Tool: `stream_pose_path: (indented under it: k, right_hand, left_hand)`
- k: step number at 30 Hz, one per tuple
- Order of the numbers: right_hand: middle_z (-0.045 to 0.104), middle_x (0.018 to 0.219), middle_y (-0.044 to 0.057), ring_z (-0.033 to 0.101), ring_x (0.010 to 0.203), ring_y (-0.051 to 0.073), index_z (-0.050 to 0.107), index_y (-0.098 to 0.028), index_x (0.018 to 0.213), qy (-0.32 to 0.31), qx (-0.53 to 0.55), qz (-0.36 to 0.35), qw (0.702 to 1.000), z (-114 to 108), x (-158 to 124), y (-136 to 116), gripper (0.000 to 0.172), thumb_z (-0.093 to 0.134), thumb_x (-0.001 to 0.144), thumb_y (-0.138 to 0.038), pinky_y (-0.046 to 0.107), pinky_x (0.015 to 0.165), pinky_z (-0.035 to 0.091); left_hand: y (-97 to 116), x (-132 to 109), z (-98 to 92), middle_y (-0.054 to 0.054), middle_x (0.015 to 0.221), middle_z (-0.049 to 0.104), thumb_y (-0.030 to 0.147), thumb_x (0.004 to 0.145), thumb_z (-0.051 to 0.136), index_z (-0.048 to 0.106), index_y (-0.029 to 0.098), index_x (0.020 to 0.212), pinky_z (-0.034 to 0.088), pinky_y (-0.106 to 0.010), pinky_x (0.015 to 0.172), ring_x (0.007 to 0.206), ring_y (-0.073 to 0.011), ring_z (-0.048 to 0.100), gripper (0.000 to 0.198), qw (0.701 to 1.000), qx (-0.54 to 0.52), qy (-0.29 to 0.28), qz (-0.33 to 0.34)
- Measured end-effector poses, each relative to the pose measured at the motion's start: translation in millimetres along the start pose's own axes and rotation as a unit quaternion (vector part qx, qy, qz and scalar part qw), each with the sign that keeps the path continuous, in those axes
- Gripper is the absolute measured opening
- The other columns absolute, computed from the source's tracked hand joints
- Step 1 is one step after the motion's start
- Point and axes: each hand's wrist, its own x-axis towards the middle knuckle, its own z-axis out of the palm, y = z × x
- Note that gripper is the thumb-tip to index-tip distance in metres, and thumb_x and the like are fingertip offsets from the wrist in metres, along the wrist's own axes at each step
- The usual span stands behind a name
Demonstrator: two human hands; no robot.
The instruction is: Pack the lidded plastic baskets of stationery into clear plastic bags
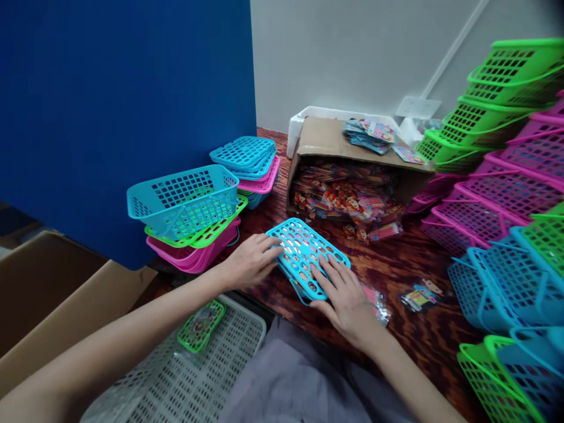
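Touching a blue perforated lid point(304, 249) with both hands, on the wood-patterned table point(416, 255) just in front of a cardboard box point(324, 138). Spreading the right hand point(348, 299) flat over its near right part, fingers apart, clamped on nothing. Bending the fingers of the left hand point(253, 258) at its left edge; cannot tell whether pinching it. Having a clear-wrapped packet point(379, 304) just beside the right wrist.

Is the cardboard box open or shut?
Open: the cardboard box gapes on its near side, packets visible inside, some on the table.
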Motion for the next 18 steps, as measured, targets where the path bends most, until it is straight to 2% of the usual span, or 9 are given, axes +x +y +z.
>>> stream_pose_path:
  k: [3,5,8,11,15,18]
  right_hand:
    - [0.043,0.152,0.013,0.037,0.141,0.034,0.047,-0.018,0.145,-0.009,0.002,-0.009,1.000,-9,4,4,0.058,0.048,0.096,-0.049,0.055,0.110,0.040]
    - [0.047,0.149,0.012,0.039,0.140,0.033,0.049,-0.017,0.143,-0.007,0.011,-0.022,1.000,-13,7,6,0.053,0.046,0.098,-0.045,0.053,0.110,0.042]
    - [0.049,0.148,0.010,0.042,0.139,0.029,0.051,-0.019,0.141,-0.006,0.031,-0.039,0.999,-18,9,10,0.047,0.045,0.099,-0.039,0.050,0.112,0.041]
    - [0.049,0.148,0.009,0.043,0.138,0.028,0.051,-0.019,0.141,-0.005,0.035,-0.040,0.999,-19,9,12,0.046,0.046,0.099,-0.037,0.049,0.113,0.041]
    - [0.049,0.148,0.010,0.042,0.139,0.029,0.051,-0.021,0.141,0.008,0.034,-0.035,0.999,-18,7,10,0.047,0.049,0.098,-0.039,0.051,0.112,0.042]
    - [0.048,0.149,0.009,0.041,0.139,0.030,0.051,-0.022,0.141,0.008,0.032,-0.034,0.999,-16,6,8,0.048,0.051,0.097,-0.041,0.052,0.111,0.042]
  left_hand:
    - [26,-6,6.7,-0.015,0.117,0.064,0.017,0.093,0.052,0.057,0.014,0.113,0.050,-0.043,0.094,0.108,-0.0254,0.059,0.021,0.995,-0.011,0.100,-0.004]
    - [43,-12,15.3,-0.012,0.110,0.067,0.014,0.092,0.052,0.057,0.015,0.114,0.050,-0.042,0.095,0.104,-0.0234,0.061,0.023,0.992,-0.024,0.122,0.025]
    - [61,-16,25.4,-0.014,0.118,0.066,0.019,0.094,0.051,0.053,0.013,0.127,0.047,-0.045,0.103,0.114,-0.0253,0.059,0.034,0.993,-0.040,0.100,0.049]
    - [70,-12,23.1,-0.016,0.124,0.064,0.027,0.095,0.049,0.052,0.011,0.130,0.042,-0.048,0.108,0.119,-0.0274,0.057,0.038,0.996,-0.059,0.050,0.033]
    - [80,2,8.7,-0.015,0.119,0.065,0.028,0.093,0.048,0.057,0.013,0.121,0.037,-0.048,0.112,0.116,-0.0268,0.058,0.033,0.994,-0.095,-0.044,-0.005]
    - [86,9,5.8,-0.015,0.116,0.065,0.030,0.091,0.051,0.060,0.015,0.110,0.033,-0.051,0.114,0.118,-0.0281,0.057,0.026,0.992,-0.104,-0.071,-0.026]
